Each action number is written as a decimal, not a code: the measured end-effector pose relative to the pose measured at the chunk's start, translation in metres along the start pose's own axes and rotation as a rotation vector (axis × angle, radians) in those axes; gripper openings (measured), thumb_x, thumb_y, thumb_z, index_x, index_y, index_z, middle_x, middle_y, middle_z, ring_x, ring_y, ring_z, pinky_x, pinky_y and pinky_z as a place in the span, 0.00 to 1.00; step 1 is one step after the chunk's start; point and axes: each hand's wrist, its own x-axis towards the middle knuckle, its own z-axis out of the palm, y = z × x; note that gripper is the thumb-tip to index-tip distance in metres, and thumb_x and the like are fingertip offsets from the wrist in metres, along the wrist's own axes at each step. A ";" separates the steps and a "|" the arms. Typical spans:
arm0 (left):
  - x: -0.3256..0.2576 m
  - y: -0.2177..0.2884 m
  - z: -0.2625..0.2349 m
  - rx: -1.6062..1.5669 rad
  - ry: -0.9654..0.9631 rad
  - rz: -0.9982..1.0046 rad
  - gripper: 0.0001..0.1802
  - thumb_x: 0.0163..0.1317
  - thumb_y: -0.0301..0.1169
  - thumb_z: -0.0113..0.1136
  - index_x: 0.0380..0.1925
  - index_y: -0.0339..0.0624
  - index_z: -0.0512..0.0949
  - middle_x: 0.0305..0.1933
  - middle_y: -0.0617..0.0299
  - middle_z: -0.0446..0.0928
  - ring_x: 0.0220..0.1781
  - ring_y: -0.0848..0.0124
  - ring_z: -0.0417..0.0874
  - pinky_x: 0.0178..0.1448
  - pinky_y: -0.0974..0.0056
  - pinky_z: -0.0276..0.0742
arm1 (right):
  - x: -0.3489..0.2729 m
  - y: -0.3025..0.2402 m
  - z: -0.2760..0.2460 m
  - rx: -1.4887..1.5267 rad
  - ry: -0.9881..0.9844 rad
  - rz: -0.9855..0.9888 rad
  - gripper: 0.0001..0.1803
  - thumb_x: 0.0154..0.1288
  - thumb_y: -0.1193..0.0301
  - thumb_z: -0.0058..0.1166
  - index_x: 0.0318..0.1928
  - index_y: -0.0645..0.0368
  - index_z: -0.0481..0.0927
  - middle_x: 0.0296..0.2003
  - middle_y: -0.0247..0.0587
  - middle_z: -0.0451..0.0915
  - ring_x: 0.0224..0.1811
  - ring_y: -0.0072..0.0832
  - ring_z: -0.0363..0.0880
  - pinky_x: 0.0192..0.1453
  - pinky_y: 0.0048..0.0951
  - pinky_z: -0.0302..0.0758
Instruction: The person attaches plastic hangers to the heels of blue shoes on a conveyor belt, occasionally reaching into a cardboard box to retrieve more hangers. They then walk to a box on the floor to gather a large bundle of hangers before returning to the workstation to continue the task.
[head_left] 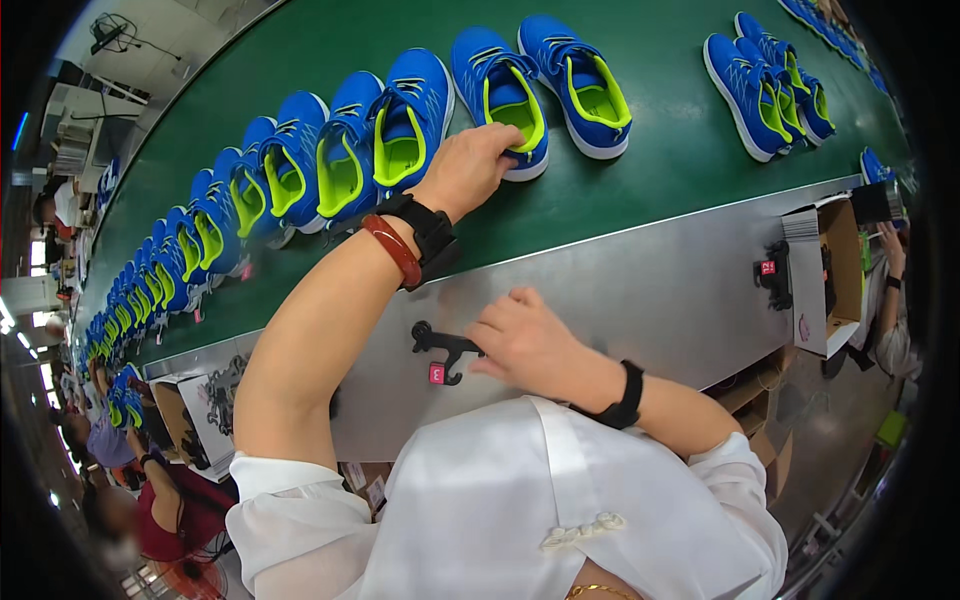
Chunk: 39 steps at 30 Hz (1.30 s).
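Note:
My left hand (468, 170) reaches across to a blue sneaker (500, 80) with a lime-green lining, its fingers closed on the heel collar. That sneaker stands on the green belt beside another blue sneaker (572, 85) just to its right. Nearer to me, my right hand (530, 345) is over the metal ledge, fingers curled. From under its fingers sticks out a black plastic shoe hanger (440, 342) with a pink size tag; the hanger's other end is hidden by the hand.
A long row of blue sneakers (345, 140) runs left along the green belt (660, 190). More sneakers (765, 90) stand at far right. Black hangers (775, 275) lie on the metal ledge (640, 290) near a cardboard box (838, 270). Co-workers (165, 500) are at left and right.

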 end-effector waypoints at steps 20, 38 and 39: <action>-0.016 -0.003 0.001 -0.053 -0.057 0.029 0.08 0.52 0.25 0.62 0.33 0.40 0.77 0.38 0.57 0.79 0.40 0.53 0.80 0.41 0.55 0.77 | -0.020 0.042 -0.044 0.860 0.165 0.885 0.16 0.66 0.70 0.51 0.53 0.56 0.69 0.23 0.36 0.77 0.20 0.23 0.72 0.26 0.27 0.70; -0.012 0.009 0.001 0.193 -0.143 0.020 0.21 0.53 0.24 0.61 0.50 0.48 0.74 0.48 0.55 0.77 0.42 0.52 0.81 0.40 0.55 0.78 | 0.009 0.091 -0.046 1.233 0.238 0.830 0.20 0.70 0.67 0.48 0.60 0.61 0.71 0.18 0.28 0.71 0.18 0.13 0.67 0.20 0.17 0.61; -0.012 0.015 0.002 0.257 -0.193 0.051 0.23 0.53 0.25 0.61 0.51 0.51 0.74 0.50 0.55 0.76 0.42 0.51 0.81 0.40 0.54 0.78 | 0.006 0.103 -0.041 1.236 0.222 0.766 0.18 0.70 0.66 0.48 0.56 0.60 0.73 0.21 0.29 0.73 0.17 0.13 0.67 0.19 0.18 0.60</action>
